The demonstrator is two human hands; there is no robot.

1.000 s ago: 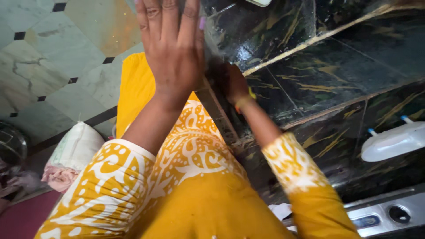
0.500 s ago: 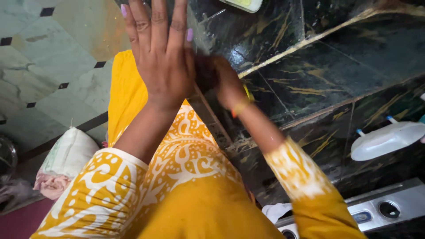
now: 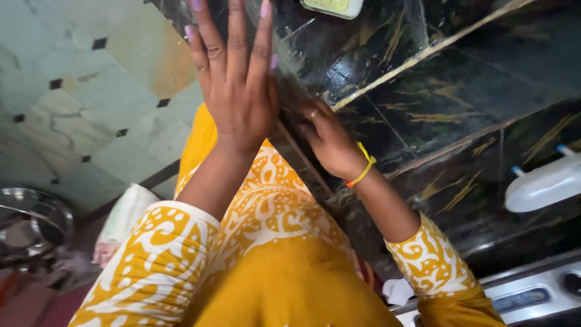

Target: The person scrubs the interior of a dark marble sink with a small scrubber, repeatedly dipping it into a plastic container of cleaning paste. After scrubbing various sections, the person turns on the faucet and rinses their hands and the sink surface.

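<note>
My left hand is raised flat with fingers apart, its palm against the front edge of the black marble counter. It holds nothing. My right hand, with a ring and a yellow band at the wrist, rests on the counter top right beside that edge. Its fingers curl toward my left palm, and their tips are partly hidden behind it. I cannot make out anything in the right hand. Both sleeves are yellow with a white pattern.
A white plastic container with blue caps lies on the counter at the right. A steel stove panel shows at the bottom right, a small white tray at the top. On the tiled floor are a steel vessel and a white sack.
My right hand has drawn back from behind my left palm and now shows clearly on the counter. My left hand stays flat at the edge. The view has shifted a little.
</note>
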